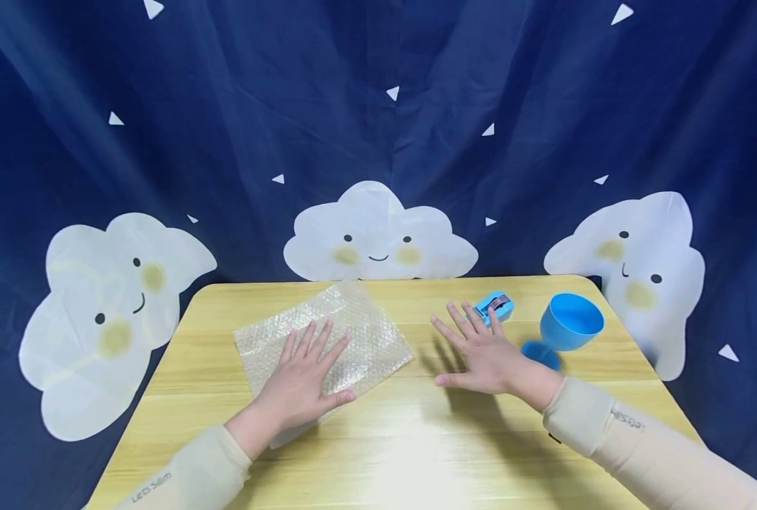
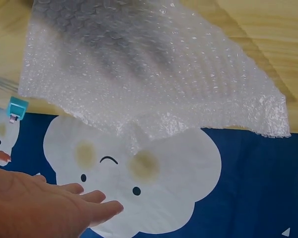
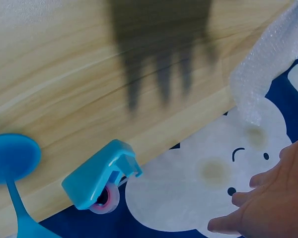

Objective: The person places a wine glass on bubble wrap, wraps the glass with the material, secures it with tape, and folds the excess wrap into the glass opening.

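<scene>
A sheet of bubble wrap point(image 1: 366, 333) lies flat on the left half of the table, one corner at the back edge. Above it the left hand point(image 1: 302, 389) is spread, palm down; in the left wrist view that hand point(image 2: 44, 206) shows a gap from the wrap point(image 2: 154, 84). The right hand point(image 1: 483, 358) hovers with spread fingers, holding nothing, its shadow on the wood. Just beyond its fingertips sits a blue tape dispenser point(image 1: 501, 306), seen with its roll in the right wrist view point(image 3: 97, 173). A blue goblet point(image 1: 570, 324) stands right of that hand.
The light wooden table point(image 1: 378, 439) reaches back to a dark blue curtain point(image 1: 378, 142) with white clouds and small triangles. Bright glare lies on the tabletop near its front middle.
</scene>
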Tool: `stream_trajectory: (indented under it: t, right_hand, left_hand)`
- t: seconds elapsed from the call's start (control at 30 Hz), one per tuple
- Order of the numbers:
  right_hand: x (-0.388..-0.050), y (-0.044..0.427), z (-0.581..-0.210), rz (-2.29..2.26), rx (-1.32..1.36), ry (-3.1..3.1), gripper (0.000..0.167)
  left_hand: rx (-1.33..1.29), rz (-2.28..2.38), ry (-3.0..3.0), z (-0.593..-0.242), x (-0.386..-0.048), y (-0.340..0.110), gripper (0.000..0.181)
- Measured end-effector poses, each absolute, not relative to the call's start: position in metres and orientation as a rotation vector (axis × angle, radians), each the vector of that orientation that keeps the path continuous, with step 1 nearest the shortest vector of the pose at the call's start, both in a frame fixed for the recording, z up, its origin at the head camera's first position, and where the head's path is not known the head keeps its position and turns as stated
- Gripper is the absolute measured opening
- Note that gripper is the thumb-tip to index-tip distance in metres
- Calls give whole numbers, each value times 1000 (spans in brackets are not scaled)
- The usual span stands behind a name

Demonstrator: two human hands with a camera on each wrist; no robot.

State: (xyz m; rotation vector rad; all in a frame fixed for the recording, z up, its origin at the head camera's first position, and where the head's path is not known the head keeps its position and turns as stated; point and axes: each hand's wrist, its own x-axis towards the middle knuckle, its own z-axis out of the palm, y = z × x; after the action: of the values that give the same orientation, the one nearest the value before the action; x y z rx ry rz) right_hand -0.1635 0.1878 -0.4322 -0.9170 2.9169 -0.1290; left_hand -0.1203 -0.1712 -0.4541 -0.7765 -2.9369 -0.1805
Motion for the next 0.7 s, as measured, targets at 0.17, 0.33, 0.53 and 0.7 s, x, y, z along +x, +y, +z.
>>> stream_trajectory:
  t: [0.17, 0.33, 0.53, 0.7]
  right_hand:
    - [-163, 186, -440, -145, -906, 2908, 98]
    - [-163, 180, -446, -154, -911, 2903, 97]
    - [-163, 178, -448, -145, -913, 2902, 96]
    - [-163, 176, -449, -138, -922, 2900, 96]
  left_hand:
    - [-803, -218, -2943, -457, -119, -169, 90]
    - [-816, -273, -2964, -461, -118, -170, 87]
    - [-818, -251, -2961, -468, -120, -171, 88]
    - [-817, -268, -2970, -471, -120, -171, 86]
